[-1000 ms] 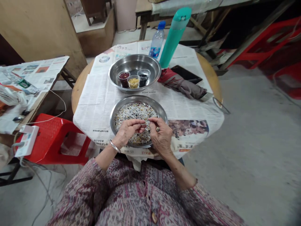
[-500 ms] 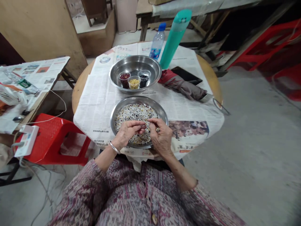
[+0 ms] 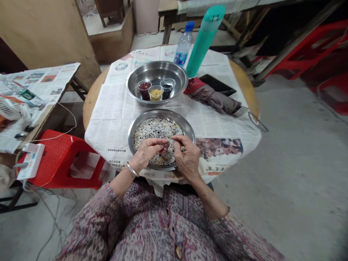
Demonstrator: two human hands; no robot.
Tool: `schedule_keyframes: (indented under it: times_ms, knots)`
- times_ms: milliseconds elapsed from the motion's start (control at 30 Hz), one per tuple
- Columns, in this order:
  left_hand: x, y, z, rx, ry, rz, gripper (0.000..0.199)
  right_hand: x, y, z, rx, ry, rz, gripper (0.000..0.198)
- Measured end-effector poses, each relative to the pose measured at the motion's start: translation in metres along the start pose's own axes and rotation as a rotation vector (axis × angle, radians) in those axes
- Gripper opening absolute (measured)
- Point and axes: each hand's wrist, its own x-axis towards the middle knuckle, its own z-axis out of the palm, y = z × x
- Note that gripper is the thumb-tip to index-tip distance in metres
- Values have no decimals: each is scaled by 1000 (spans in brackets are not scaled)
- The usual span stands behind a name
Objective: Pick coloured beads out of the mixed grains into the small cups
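On newspapered table (image 3: 107, 119): saw no clear shift in left hand (image 3: 146, 152) or right hand (image 3: 187, 156), both half-curled over grain basin (image 3: 131, 136) at 6 o'clock; cannot tell contents; infer no headway.

Newspaper (image 3: 108, 125) covers the wooden table (image 3: 247, 90) beneath metal basins (image 3: 187, 129).

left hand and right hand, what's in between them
In the head view, a small gap separates the left hand and right hand; mixed grains in the near metal bowl show below.
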Motion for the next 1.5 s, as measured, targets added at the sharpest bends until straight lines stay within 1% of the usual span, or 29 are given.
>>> schedule_keyframes:
  times_ms: [233, 567, 900, 1267, 1500]
  knots:
    - [-3, 2, 1, 14, -33, 31, 15, 0, 0, 0, 0, -4, 1, 18]
    - [-2, 10, 6, -17, -82, 5, 13, 0, 0, 0, 7, -14, 23, 19]
    - [-1, 14, 9, -62, -67, 4, 9, 1, -1, -1, 21, -20, 7, 18]
    - [3, 13, 7, -117, -92, -5, 10, 1, -2, -1, 23, -27, 0, 18]
    - [2, 14, 3, -151, -116, 14, 18, 1, -2, 0, 29, -16, 5, 18]
